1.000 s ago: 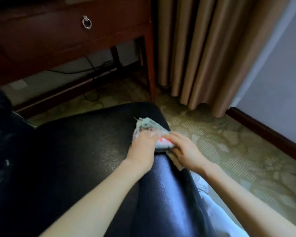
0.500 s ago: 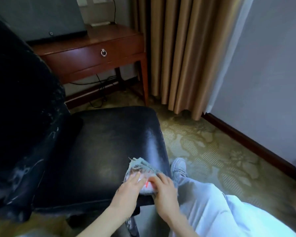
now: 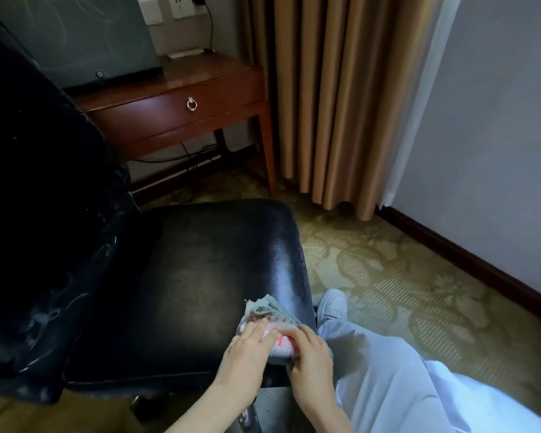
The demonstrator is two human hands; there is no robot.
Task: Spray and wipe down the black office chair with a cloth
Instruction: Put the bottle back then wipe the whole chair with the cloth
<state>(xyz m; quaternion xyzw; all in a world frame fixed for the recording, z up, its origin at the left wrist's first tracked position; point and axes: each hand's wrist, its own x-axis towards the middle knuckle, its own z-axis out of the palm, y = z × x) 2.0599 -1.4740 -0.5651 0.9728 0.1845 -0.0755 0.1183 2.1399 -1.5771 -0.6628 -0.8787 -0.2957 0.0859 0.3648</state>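
1. While both hands bore down on the cloth, the black office chair (image 3: 175,292) stood ahead and to the left of them. Its backrest (image 3: 44,214) lay far to the left of the left hand and was marked with pale scuffs. Judged heavy, and liable to swivel or roll under a sideways push.
2. Seat (image 3: 200,270) stretched ahead and to the left of the left hand and showed a glossy sheen along its right edge. Judged a slick skin over soft padding that would give under pressure. Moderate, even force seemed advisable.
3. Left hand (image 3: 250,345): fingers straight, laid flat on the left part of the cloth and pressing. Nothing was gripped.
4. Cloth (image 3: 272,310): bunched on the seat's near right corner, under both sets of fingers and poking out just beyond them. Part of it hung over the seat edge below the right hand. Judged light, limp and quick to slide on the slick surface. Best controlled by flat pressure on the thick middle of the bunch, not by its loose corners.
5. Right hand (image 3: 310,351): close beside the left, fingers lightly bent over the cloth and pressing. Thumb was hidden, so no pinch could be confirmed.
6. Right of that hand: pale trouser leg (image 3: 388,370). Shoe (image 3: 333,304) sat just beyond the fingertips.
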